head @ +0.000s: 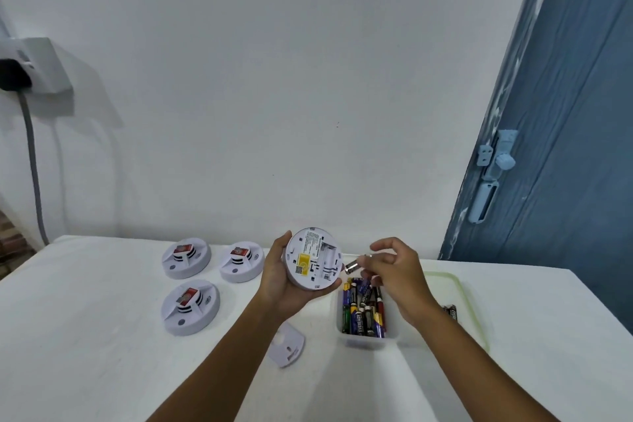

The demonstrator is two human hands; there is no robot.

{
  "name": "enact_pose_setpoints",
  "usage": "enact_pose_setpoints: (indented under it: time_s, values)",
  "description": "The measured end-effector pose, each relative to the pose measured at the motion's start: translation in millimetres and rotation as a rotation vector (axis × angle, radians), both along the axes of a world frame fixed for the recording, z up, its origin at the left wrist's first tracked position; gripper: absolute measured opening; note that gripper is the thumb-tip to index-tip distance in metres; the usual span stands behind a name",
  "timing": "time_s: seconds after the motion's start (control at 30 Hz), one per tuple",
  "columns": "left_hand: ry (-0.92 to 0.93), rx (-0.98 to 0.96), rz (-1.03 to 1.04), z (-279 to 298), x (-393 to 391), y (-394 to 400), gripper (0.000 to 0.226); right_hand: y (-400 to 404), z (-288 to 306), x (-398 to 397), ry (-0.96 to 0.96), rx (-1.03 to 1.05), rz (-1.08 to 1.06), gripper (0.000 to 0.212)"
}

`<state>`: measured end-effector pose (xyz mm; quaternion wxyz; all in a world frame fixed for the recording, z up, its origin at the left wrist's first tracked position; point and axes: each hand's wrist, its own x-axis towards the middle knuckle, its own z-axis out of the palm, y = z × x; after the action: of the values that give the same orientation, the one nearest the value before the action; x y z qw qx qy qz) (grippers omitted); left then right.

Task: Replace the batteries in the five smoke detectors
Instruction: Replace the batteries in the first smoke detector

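1. Nearest lies a white cover plate [287, 345], flat on the table [102, 336] between the two forearms; it looks like the detector's detached back and should stay within reach for closing up.
2. Just beyond, to the right, an open clear tub [368, 341] holds a jumble of batteries [363, 308], with its greenish lid [457, 288] behind it and a few loose cells [451, 312] on that lid.
3. The right hand [394, 276] pinches a single battery [352, 265] between thumb and fingertips, above the tub's far edge. Judgement: check its polarity against the bay's markings, seat one end against the contact first, then press the other end down.
4. The left hand [286, 279] cups the held smoke detector [313, 259] from below and the left, underside towards the camera. It is round and white, with a yellow label, and its battery bay looks empty.
5. Farther left, three more detectors [190, 307] [186, 257] [240, 261] sit face up on the table. A fifth is not in view.
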<state>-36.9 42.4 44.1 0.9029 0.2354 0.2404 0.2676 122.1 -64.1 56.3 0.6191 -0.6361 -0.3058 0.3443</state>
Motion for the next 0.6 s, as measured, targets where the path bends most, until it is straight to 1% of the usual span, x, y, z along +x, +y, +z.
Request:
enact_pose_setpoints:
  time_s: [0.07, 0.2, 0.53, 0.6]
  values:
    - [-0.004, -0.001, -0.018, 3, 3, -2, 0.055, -1, 8, 0, 0.06, 0.025, 0.031, 0.019]
    - [0.004, 0.023, -0.047, 6, 7, -7, 0.055, 1, 14, -6, 0.018, 0.011, 0.071, 0.017]
    - [0.022, 0.062, -0.052, 8, 6, -11, 0.051, 13, 13, -17, -0.368, 0.049, 0.035, 0.017]
    - [0.018, 0.055, -0.046, 9, 6, -12, 0.051, 15, 10, -19, -0.473, 0.041, 0.01, 0.016]
